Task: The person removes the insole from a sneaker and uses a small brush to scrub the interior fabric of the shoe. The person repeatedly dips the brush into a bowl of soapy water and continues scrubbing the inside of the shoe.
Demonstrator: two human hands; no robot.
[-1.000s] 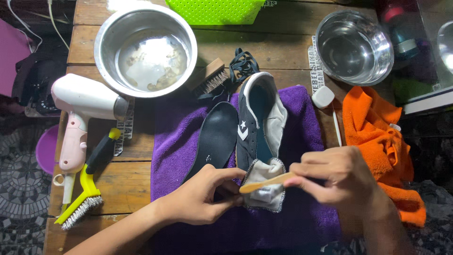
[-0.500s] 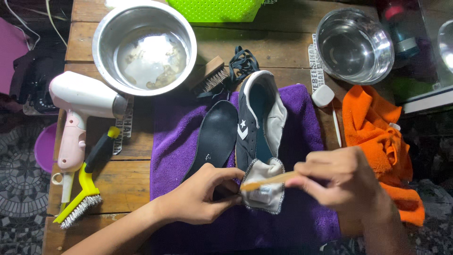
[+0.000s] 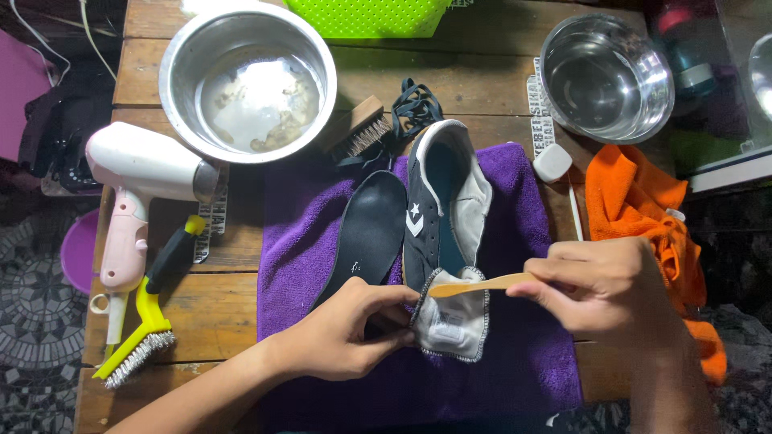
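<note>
Shoe (image 3: 446, 217) first: we see a dark low sneaker with a white lining lying on its side on the purple towel (image 3: 523, 378), its tongue (image 3: 455, 317) pulled out flat toward us. We judge it light and mostly soft; the canvas and tongue flop and fold, while the rubber sole gives the only stiff line, so the firm place to hold is along the sole edge or the heel. Our left hand (image 3: 350, 333) pinches the tongue's edge and pins it against the towel. Our right hand (image 3: 603, 289) is closed around a wooden brush handle (image 3: 482, 283), whose tip rests across the top of the tongue. A loose black insole (image 3: 366, 233) lies just beside the shoe. Black laces (image 3: 418, 108) and a small wooden scrub brush (image 3: 359, 133) sit above. Farther out stand two steel bowls (image 3: 245, 80), a white hair dryer (image 3: 141, 173), a yellow brush (image 3: 141, 337) and an orange cloth (image 3: 635, 201).
</note>
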